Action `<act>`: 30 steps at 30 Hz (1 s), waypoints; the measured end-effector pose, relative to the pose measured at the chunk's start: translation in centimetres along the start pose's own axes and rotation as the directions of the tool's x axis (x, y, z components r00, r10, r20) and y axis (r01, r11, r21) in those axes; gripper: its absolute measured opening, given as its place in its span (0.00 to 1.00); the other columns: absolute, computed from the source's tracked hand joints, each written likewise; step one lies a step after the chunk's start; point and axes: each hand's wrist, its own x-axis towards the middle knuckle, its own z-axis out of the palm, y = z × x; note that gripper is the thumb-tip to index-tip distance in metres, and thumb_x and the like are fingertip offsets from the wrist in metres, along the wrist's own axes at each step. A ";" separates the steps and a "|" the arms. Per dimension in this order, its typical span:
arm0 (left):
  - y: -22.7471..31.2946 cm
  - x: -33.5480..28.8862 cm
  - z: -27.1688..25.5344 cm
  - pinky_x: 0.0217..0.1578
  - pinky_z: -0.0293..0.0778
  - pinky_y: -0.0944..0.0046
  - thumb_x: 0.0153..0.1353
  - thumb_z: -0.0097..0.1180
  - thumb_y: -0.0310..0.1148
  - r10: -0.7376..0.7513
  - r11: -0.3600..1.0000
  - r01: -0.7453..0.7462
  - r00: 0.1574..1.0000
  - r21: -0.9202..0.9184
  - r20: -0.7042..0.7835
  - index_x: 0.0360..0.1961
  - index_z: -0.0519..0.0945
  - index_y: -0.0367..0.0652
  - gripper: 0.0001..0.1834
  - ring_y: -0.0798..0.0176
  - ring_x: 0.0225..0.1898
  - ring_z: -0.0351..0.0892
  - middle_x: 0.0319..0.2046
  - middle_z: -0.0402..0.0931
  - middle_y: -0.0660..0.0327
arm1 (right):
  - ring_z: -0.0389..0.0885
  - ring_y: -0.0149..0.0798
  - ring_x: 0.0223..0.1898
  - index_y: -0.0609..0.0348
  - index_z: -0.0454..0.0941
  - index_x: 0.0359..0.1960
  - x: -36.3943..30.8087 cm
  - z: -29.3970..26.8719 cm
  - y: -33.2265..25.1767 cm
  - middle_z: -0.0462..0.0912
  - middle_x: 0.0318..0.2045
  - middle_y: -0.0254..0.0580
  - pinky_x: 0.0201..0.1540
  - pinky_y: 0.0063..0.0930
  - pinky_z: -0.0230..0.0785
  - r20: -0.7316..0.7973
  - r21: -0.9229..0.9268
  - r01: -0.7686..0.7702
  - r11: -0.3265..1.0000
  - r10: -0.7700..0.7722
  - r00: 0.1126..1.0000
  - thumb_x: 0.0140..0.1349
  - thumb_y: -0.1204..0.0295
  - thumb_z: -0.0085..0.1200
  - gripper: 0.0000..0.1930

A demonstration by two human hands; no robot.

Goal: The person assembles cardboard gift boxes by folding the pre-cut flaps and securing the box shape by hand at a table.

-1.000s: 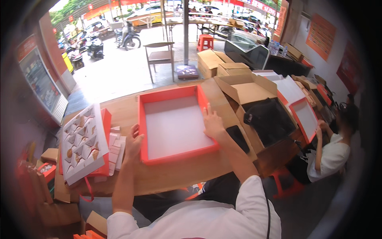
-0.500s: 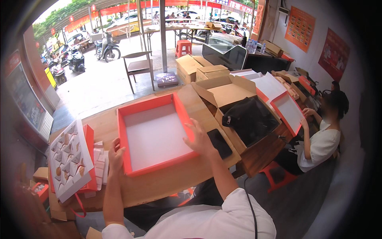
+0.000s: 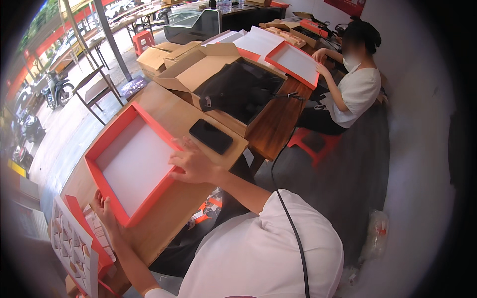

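Observation:
A shallow red box with a pale inner bottom lies open side up on the table in front of me. My left hand is at its left wall near the close corner, fingers bent against the outside. At the right wall, my right hand grips the rim, with the thumb over the inner side. Just right of that hand a black phone lies flat. To the left of my left hand stands a tilted white divider insert with several filled compartments, against a red box piece.
A cardboard carton holding a black bag stands beyond the phone. At right a seated person handles another red box. A black cable runs across my shirt. A chair stands outside the table's far edge.
My view has swung to the right, so the box and table appear further left. Both hands stay at the box walls; the right hand's fingers now lie over the rim. The co-worker still handles the other box.

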 end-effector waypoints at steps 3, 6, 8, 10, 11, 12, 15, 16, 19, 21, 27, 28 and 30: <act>-1.1 0.6 -0.6 0.58 0.74 0.63 0.68 0.53 0.22 0.005 1.000 -0.005 1.000 0.011 0.021 0.69 0.68 0.33 0.27 0.60 0.58 0.77 0.63 0.74 0.51 | 0.77 0.49 0.61 0.57 0.86 0.43 0.7 -0.4 -1.3 0.86 0.45 0.43 0.65 0.51 0.67 0.222 -0.028 0.087 0.996 -0.079 0.972 0.61 0.53 0.64 0.20; -1.1 0.5 -0.7 0.59 0.73 0.62 0.68 0.54 0.23 0.017 0.999 -0.018 0.999 0.030 0.029 0.69 0.68 0.34 0.28 0.60 0.59 0.76 0.63 0.73 0.51 | 0.84 0.48 0.49 0.56 0.86 0.40 2.9 0.9 -2.6 0.87 0.39 0.43 0.53 0.48 0.76 0.489 0.036 0.039 0.999 -0.052 0.871 0.55 0.53 0.66 0.20; -1.1 0.7 -0.2 0.60 0.73 0.61 0.68 0.54 0.23 0.027 0.999 -0.029 0.999 0.039 0.039 0.69 0.68 0.34 0.28 0.59 0.59 0.76 0.63 0.73 0.51 | 0.86 0.48 0.41 0.57 0.85 0.38 4.5 2.1 -3.1 0.85 0.37 0.43 0.44 0.47 0.78 0.561 0.004 0.085 0.996 -0.072 0.825 0.53 0.58 0.68 0.17; -1.1 0.8 -0.4 0.60 0.72 0.61 0.68 0.54 0.23 0.044 0.997 -0.046 0.998 0.062 0.033 0.69 0.69 0.34 0.28 0.59 0.59 0.75 0.63 0.73 0.51 | 0.86 0.50 0.41 0.57 0.85 0.39 6.0 4.0 -3.6 0.86 0.36 0.44 0.41 0.48 0.79 0.698 -0.015 0.077 0.997 -0.045 0.715 0.50 0.61 0.67 0.16; -1.1 0.7 -0.3 0.61 0.72 0.61 0.68 0.54 0.24 0.039 0.998 -0.041 0.998 0.048 0.042 0.69 0.68 0.33 0.28 0.59 0.60 0.76 0.63 0.73 0.50 | 0.86 0.50 0.40 0.57 0.85 0.39 6.4 4.7 -3.8 0.86 0.36 0.44 0.40 0.48 0.79 0.757 -0.025 0.073 0.997 -0.029 0.653 0.49 0.63 0.66 0.16; -1.1 0.5 -0.5 0.61 0.73 0.61 0.69 0.54 0.25 0.033 0.999 -0.035 0.998 0.038 0.044 0.69 0.68 0.33 0.28 0.59 0.60 0.76 0.63 0.73 0.50 | 0.86 0.51 0.40 0.57 0.86 0.39 6.9 4.9 -4.3 0.86 0.36 0.45 0.40 0.48 0.79 0.775 -0.001 0.056 0.998 -0.034 0.631 0.48 0.65 0.65 0.16; -1.0 0.6 -0.4 0.61 0.73 0.61 0.69 0.55 0.26 0.028 0.998 -0.030 0.998 0.051 0.048 0.69 0.67 0.32 0.28 0.59 0.61 0.76 0.63 0.73 0.49 | 0.86 0.52 0.40 0.57 0.86 0.40 7.7 5.7 -4.9 0.87 0.36 0.46 0.40 0.48 0.78 0.814 0.048 0.006 0.999 -0.042 0.579 0.47 0.69 0.62 0.16; -0.9 0.6 -0.3 0.61 0.73 0.61 0.69 0.55 0.26 0.025 0.998 -0.028 0.998 0.063 0.050 0.69 0.67 0.32 0.29 0.58 0.61 0.76 0.63 0.73 0.49 | 0.86 0.52 0.41 0.57 0.86 0.40 7.8 6.3 -4.5 0.87 0.36 0.47 0.40 0.48 0.78 0.820 0.053 -0.008 0.999 -0.039 0.571 0.46 0.69 0.62 0.16; -1.0 0.6 -0.4 0.61 0.73 0.62 0.68 0.56 0.27 0.022 1.000 -0.023 0.999 0.017 0.044 0.70 0.66 0.32 0.30 0.58 0.60 0.76 0.62 0.73 0.50 | 0.86 0.53 0.40 0.57 0.87 0.40 8.1 6.4 -3.9 0.88 0.36 0.48 0.40 0.48 0.77 0.846 0.092 -0.056 0.994 -0.048 0.531 0.46 0.70 0.61 0.17; -1.7 0.6 -0.8 0.61 0.74 0.62 0.68 0.57 0.27 0.039 0.999 -0.039 0.999 0.016 0.022 0.70 0.66 0.32 0.30 0.59 0.60 0.76 0.62 0.72 0.50 | 0.86 0.52 0.40 0.57 0.87 0.40 8.7 5.9 -3.9 0.88 0.35 0.49 0.41 0.47 0.77 0.865 0.114 -0.080 0.990 -0.059 0.497 0.46 0.70 0.61 0.17; -1.5 0.0 -0.9 0.60 0.74 0.62 0.68 0.57 0.28 0.019 0.995 -0.016 0.999 -0.094 0.033 0.68 0.67 0.33 0.29 0.61 0.58 0.76 0.59 0.75 0.52 | 0.86 0.51 0.40 0.57 0.88 0.41 10.7 5.3 -3.9 0.88 0.36 0.49 0.41 0.44 0.77 0.911 0.134 -0.080 0.988 -0.091 0.402 0.45 0.69 0.62 0.19; -1.5 0.0 -0.8 0.59 0.73 0.62 0.68 0.57 0.28 0.032 0.992 -0.025 0.998 -0.126 0.054 0.68 0.67 0.33 0.29 0.61 0.58 0.77 0.59 0.75 0.52 | 0.86 0.50 0.40 0.57 0.88 0.41 10.7 5.7 -3.6 0.88 0.36 0.49 0.41 0.44 0.77 0.923 0.142 -0.077 0.987 -0.104 0.372 0.44 0.69 0.62 0.19; -0.2 -0.1 0.6 0.59 0.73 0.62 0.67 0.57 0.27 0.021 0.998 -0.020 0.999 -0.054 0.034 0.68 0.67 0.33 0.29 0.63 0.56 0.76 0.56 0.77 0.55 | 0.86 0.50 0.40 0.57 0.88 0.42 11.3 5.6 -3.2 0.88 0.37 0.48 0.41 0.43 0.77 0.938 0.136 -0.068 0.988 -0.106 0.330 0.44 0.69 0.62 0.20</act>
